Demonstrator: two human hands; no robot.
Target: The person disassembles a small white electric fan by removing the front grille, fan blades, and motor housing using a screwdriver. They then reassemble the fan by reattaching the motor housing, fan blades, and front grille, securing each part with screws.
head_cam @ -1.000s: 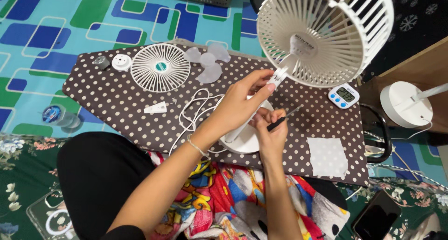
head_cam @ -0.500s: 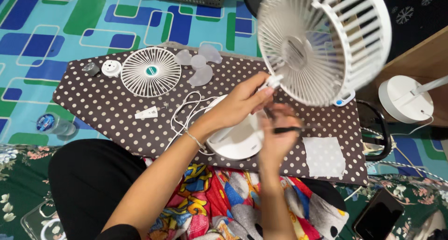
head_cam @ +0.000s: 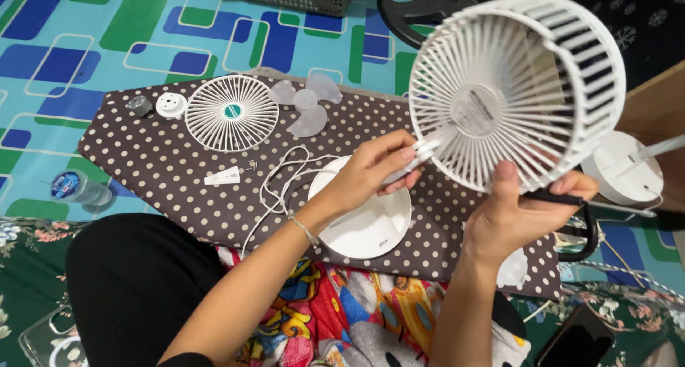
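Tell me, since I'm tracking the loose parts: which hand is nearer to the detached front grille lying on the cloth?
Left. The left hand grips the fan's neck just right of the front grille; the right hand, holding a dark tool, is farther right, under the fan cage.

Both forearms reach forward, the left hand (head_cam: 371, 171) curled with fingers pinched, the right hand (head_cam: 517, 213) raised, thumb upright.

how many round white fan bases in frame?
2. One round white base lies on the dotted cloth under the left hand; another base sits at the right edge. More may be hidden behind the fan cage.
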